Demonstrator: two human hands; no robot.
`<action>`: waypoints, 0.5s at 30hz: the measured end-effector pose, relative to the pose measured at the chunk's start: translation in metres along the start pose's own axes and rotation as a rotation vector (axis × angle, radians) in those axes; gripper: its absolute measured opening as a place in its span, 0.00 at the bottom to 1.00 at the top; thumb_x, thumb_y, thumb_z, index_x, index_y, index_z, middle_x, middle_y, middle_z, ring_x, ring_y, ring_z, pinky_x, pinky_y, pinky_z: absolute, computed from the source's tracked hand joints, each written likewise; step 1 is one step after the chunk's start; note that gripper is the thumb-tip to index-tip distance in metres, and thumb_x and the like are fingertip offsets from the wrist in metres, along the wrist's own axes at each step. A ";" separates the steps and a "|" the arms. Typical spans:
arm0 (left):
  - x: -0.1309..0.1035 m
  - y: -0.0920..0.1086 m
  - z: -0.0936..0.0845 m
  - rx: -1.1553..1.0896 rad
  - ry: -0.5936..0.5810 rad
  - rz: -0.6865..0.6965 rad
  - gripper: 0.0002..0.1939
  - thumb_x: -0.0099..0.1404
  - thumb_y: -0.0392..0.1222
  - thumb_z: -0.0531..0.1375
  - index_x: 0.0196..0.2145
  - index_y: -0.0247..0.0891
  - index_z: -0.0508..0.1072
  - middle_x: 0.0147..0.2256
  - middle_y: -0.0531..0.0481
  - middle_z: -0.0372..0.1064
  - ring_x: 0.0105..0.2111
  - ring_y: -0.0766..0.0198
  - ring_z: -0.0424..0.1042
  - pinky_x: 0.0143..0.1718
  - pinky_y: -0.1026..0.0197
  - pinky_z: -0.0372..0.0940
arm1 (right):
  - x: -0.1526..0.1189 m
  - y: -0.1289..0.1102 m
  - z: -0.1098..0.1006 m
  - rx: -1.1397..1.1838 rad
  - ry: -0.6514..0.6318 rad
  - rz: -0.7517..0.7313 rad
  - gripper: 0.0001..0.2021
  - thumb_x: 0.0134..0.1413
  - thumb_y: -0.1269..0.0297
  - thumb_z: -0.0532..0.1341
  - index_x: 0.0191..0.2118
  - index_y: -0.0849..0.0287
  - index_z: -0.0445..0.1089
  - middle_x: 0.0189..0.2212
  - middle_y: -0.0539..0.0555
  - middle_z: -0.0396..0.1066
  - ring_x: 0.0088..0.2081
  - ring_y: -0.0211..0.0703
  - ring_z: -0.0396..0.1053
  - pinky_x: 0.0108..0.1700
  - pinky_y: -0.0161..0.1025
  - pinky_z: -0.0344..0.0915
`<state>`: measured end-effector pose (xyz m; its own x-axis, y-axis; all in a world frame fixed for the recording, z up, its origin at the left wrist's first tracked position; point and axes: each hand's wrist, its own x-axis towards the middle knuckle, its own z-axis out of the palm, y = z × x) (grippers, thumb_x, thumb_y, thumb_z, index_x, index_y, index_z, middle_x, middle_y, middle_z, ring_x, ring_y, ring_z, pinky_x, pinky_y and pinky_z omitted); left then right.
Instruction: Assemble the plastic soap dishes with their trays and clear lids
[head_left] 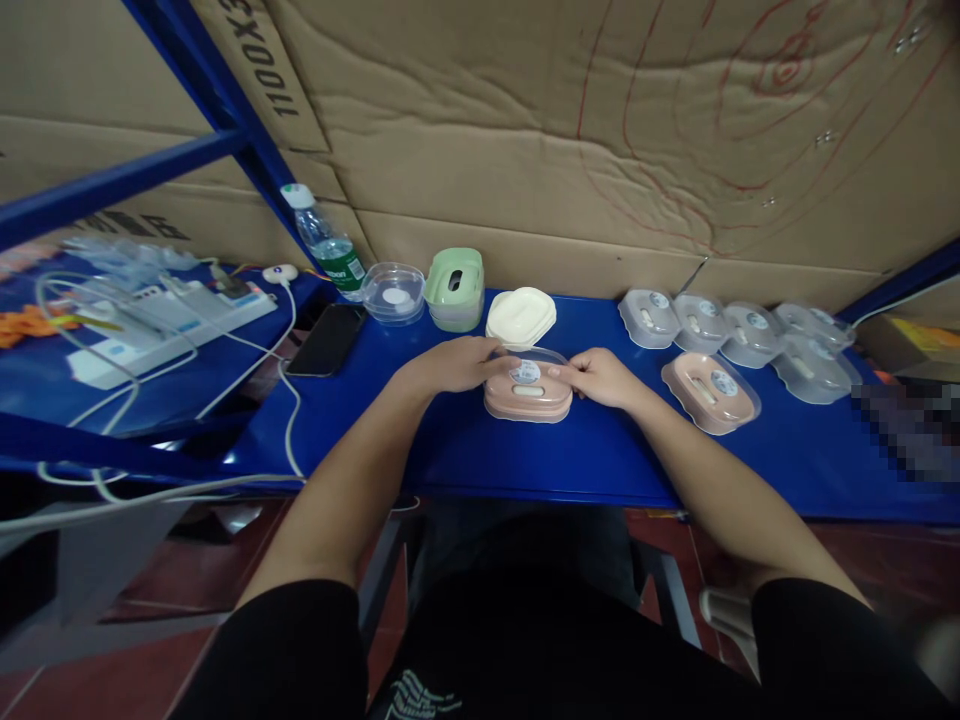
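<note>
Pink box (pixel 511 407) flat on blue table (pixel 465 455), long axis 9 to 3 o'clock, white tab toward 6. Lies between both hands' fingers. Left hand (pixel 466 364) clamped on box rim at 10; right hand (pixel 602 377) clamped at 2, thumb on top; undersides of grips hard to see. Second box (pixel 701 392) at 3. Phone (pixel 327 341) between 9 and 10. Cream lids (pixel 521 316) at 12. Clear tubs (pixel 699 322) at 2, green tub (pixel 456 290) at 11.

Pixelation is obscuring the object (pixel 911 430) at the right end of the table. The left fingertips (pixel 501 352) are blurring against the clear lid (pixel 551 357). Label print (pixel 525 372) is appearing illegibly small.
</note>
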<state>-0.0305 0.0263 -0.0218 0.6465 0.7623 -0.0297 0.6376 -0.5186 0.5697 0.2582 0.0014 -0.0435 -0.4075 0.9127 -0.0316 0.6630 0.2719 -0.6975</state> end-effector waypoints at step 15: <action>0.003 0.001 0.006 0.025 -0.087 -0.093 0.26 0.70 0.68 0.58 0.39 0.42 0.78 0.31 0.48 0.80 0.29 0.58 0.76 0.31 0.60 0.60 | -0.005 -0.006 -0.007 0.119 -0.097 0.103 0.31 0.58 0.31 0.65 0.21 0.56 0.72 0.22 0.53 0.77 0.21 0.39 0.74 0.27 0.37 0.65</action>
<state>-0.0253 0.0254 -0.0265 0.6171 0.7718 -0.1536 0.7064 -0.4572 0.5404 0.2602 -0.0027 -0.0340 -0.4035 0.8987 -0.1717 0.6280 0.1355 -0.7664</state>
